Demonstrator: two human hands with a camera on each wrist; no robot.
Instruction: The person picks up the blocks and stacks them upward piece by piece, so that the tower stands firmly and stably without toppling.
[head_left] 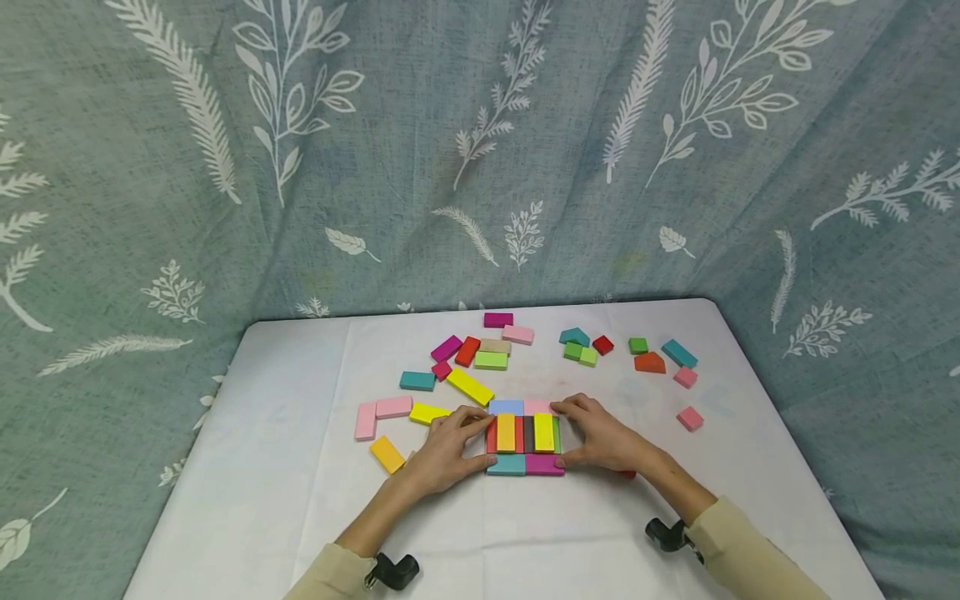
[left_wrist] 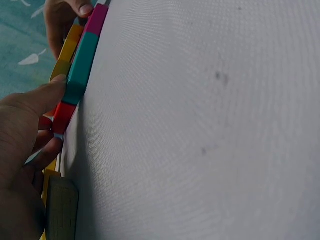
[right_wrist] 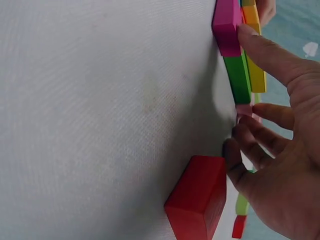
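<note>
A low layout of coloured wooden blocks lies between the two hands in the head view. A teal block (head_left: 506, 465) and a magenta block (head_left: 544, 465) form its front; a light blue block (head_left: 506, 407) and a pink block (head_left: 537, 407) form its back. Two yellow blocks, one deeper in tone (head_left: 506, 432), lie on top of red, dark and green ones. My left hand (head_left: 448, 450) spans the left side, thumb at the teal block's end, forefinger near the back corner. Opposite, my right hand (head_left: 602, 435) touches the magenta block with its thumb, forefinger at the pink one.
Loose blocks lie around the layout: a long yellow block (head_left: 470, 387) and pink blocks (head_left: 393, 407) to the left, a teal block (head_left: 678, 352) and an orange block (head_left: 649, 362) back right. Close by the right hand sits a red block (right_wrist: 197, 195). A patterned cloth (head_left: 420, 167) hangs behind the white table (head_left: 315, 500).
</note>
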